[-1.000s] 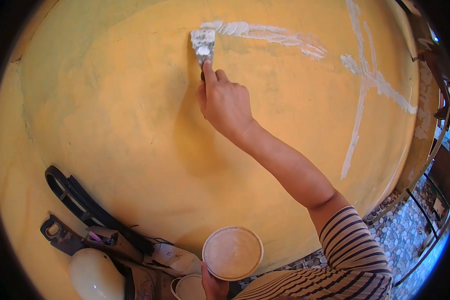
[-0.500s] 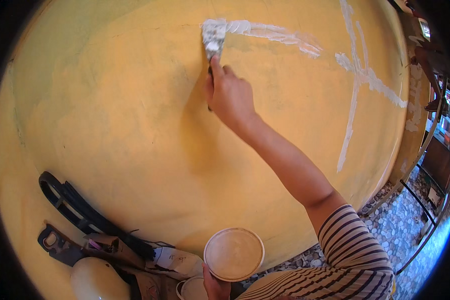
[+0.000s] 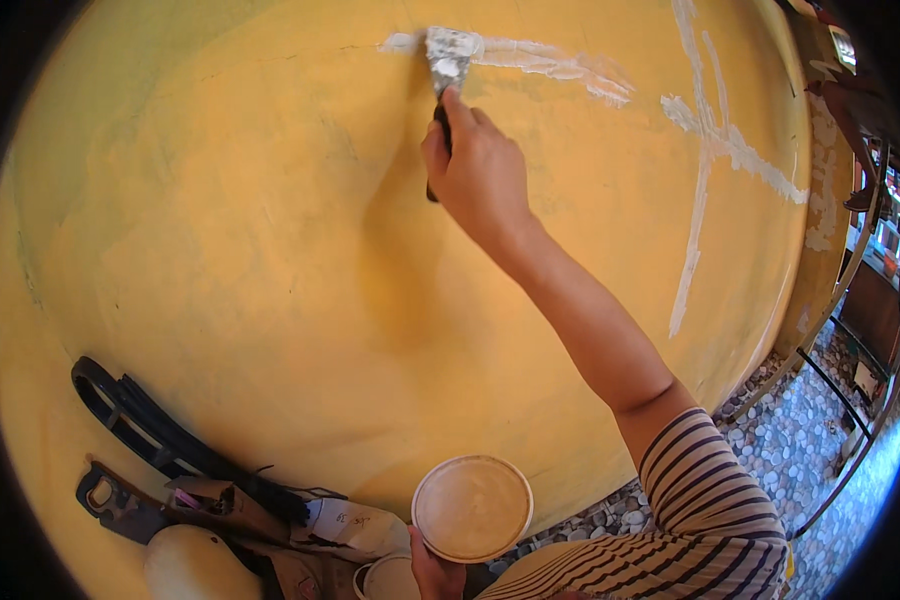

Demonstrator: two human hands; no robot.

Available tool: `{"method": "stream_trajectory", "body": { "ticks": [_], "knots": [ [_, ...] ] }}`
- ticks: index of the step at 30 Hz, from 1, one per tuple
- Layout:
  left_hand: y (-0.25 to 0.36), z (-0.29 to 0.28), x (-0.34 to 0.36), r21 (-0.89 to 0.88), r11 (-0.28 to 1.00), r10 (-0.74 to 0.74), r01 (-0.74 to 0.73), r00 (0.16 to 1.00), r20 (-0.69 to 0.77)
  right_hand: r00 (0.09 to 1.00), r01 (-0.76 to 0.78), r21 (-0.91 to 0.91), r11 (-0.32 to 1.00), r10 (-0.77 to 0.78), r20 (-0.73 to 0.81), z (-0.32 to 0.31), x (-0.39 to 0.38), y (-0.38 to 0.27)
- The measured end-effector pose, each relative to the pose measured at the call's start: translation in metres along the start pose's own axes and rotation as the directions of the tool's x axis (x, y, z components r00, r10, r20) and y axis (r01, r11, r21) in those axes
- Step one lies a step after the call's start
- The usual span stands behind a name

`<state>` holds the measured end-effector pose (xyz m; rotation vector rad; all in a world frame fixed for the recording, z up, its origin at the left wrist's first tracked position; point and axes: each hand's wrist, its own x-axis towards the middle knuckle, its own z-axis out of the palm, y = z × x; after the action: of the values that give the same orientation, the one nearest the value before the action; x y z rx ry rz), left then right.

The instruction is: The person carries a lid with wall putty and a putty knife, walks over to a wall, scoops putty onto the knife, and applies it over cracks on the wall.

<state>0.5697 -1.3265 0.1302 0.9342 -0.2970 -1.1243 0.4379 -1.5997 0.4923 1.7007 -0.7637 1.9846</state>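
My right hand is closed round the dark handle of a putty knife, its index finger stretched along toward the blade. White filler coats the blade, which is at the yellow wall over a streak of white filler. To the left of the blade a short white smear lies along a thin crack. At the lower middle, my left hand grips a round tub by its side; its top faces me as a pale beige disc with a whitish rim. Most of the left fingers are hidden behind it.
More white filler strips cross on the wall at right. Lower left are a handsaw, a black curved object, a pale rounded object and a bag. A metal frame stands over the pebble-patterned floor at right.
The putty knife has moved a little right and away from the wall crack's left part, uncovering a fresh white smear there. The left hand and tub have hardly moved.
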Motion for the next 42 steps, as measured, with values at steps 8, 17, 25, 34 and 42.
{"method": "stream_trajectory", "body": {
  "ticks": [8, 17, 25, 34, 42],
  "knots": [
    [0.007, 0.02, -0.002, -0.088, 0.996, -0.021, 0.014, 0.997, -0.078, 0.997, 0.032, 0.04, 0.999, -0.034, 0.065, -0.005, -0.011, -0.005],
    [-0.003, 0.015, 0.0, 0.208, 0.953, 0.221, -0.22, 0.975, 0.023, 0.987, -0.023, 0.063, 0.998, 0.013, 0.163, -0.007, -0.019, -0.008],
    [-0.01, -0.003, 0.016, 0.211, 0.951, 0.203, -0.224, 0.972, 0.116, 0.999, -0.018, 0.01, 1.0, 0.018, 0.046, -0.005, -0.019, 0.009],
    [-0.005, 0.01, 0.014, -0.033, 0.999, 0.035, -0.034, 0.999, 0.027, 0.999, -0.035, 0.086, 0.996, 0.035, -0.004, -0.026, -0.011, 0.027],
    [-0.017, -0.002, 0.015, 0.333, 0.882, 0.302, -0.333, 0.943, 0.142, 0.999, 0.033, 0.012, 0.999, -0.033, -0.01, -0.043, 0.005, 0.057]
  ]
}}
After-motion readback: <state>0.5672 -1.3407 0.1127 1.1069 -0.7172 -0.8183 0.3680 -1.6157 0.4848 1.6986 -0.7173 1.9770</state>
